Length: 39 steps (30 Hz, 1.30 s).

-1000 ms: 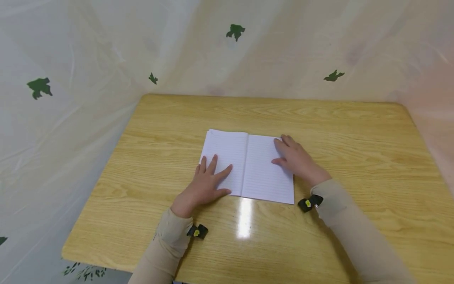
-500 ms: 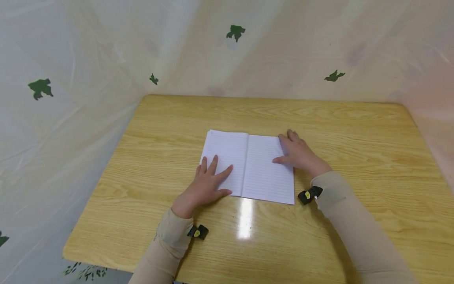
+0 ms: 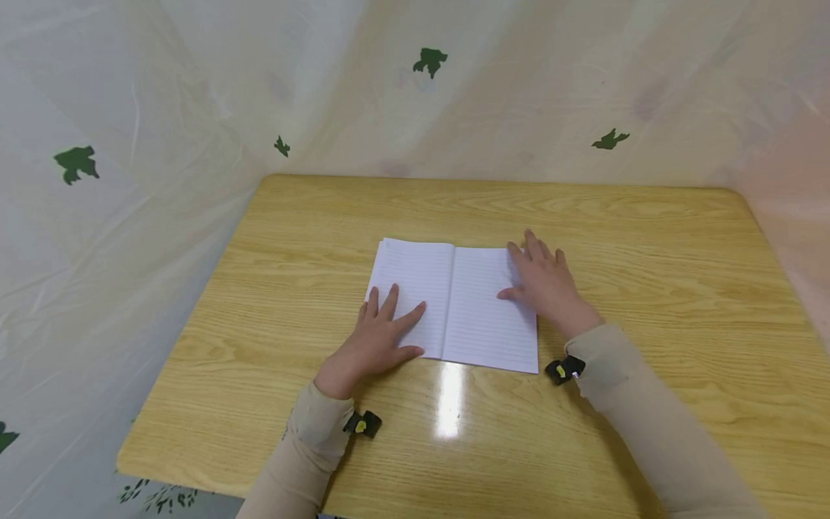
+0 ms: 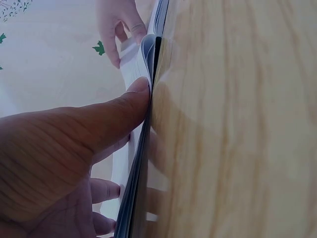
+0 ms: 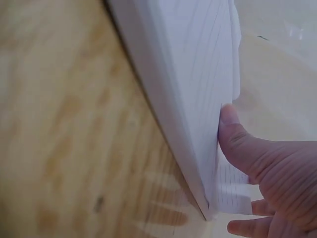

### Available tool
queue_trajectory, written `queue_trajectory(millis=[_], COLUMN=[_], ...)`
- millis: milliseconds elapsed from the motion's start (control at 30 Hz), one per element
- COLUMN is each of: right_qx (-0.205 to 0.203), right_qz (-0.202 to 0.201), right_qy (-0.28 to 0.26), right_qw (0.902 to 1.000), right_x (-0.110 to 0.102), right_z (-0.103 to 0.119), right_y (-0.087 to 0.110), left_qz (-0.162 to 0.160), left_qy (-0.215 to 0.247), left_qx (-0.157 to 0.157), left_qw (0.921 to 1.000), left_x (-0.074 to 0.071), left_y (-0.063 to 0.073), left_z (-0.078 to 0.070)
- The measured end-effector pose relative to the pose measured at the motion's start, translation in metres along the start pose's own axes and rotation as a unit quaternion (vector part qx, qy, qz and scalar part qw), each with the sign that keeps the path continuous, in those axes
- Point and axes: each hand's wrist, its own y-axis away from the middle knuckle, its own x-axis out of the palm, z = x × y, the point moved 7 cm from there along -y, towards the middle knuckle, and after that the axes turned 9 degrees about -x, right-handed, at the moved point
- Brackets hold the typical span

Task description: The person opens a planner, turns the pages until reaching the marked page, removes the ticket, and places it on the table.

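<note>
A lined notebook lies open on the wooden table, its white pages facing up. Across the lower part of its left page rests my left hand, fingers spread and straight. The left thumb touches the notebook's near edge in the left wrist view. My right hand is at the upper right corner of the right page, fingers extended past the edge. In the right wrist view the right thumb touches the page, and part of a lined sheet shows between thumb and fingers. The right hand hides that corner from the head view.
The wooden table has rounded corners and a bright reflection in front of the notebook. A pale curtain with green leaf-like or bird-like shapes hangs behind it and along the left side. Black straps sit at both wrists.
My right hand has shifted slightly away from me at the page's upper right corner, and its fingers have spread wider. My left hand and the notebook have stayed in place.
</note>
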Motion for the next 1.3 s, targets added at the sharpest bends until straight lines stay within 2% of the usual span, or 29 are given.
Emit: queue_trajectory(millis=[100, 300, 500, 767, 900, 1133, 1300], right_qx=[-0.008, -0.003, -0.009, -0.003, 0.011, 0.027, 0.014], right_qz=[-0.012, -0.028, -0.052, -0.116, -0.136, -0.136, -0.152], right_qy=[0.007, -0.038, -0.043, -0.076, -0.07, -0.061, -0.04], right_qw=[0.9999, 0.9989, 0.9977, 0.9904, 0.9882, 0.9884, 0.9874], right_x=[-0.002, -0.003, -0.004, -0.009, -0.011, -0.012, -0.013], right_z=[0.005, 0.01, 0.016, 0.023, 0.023, 0.023, 0.029], right_y=[0.002, 0.007, 0.009, 0.015, 0.016, 0.019, 0.023], left_qz=[-0.005, 0.001, 0.0, 0.004, 0.004, 0.006, 0.006], left_qy=[-0.001, 0.007, 0.002, 0.006, 0.002, -0.003, 0.0], left_qx=[0.004, 0.003, 0.007, 0.006, 0.005, 0.004, 0.004], left_qw=[1.0, 1.0, 1.0, 1.0, 1.0, 1.0, 1.0], left_x=[0.0, -0.001, -0.002, -0.001, 0.001, 0.003, 0.003], left_y=[0.0, 0.001, 0.001, 0.001, 0.0, -0.002, -0.001], left_z=[0.0, 0.001, 0.0, 0.001, 0.002, 0.004, 0.004])
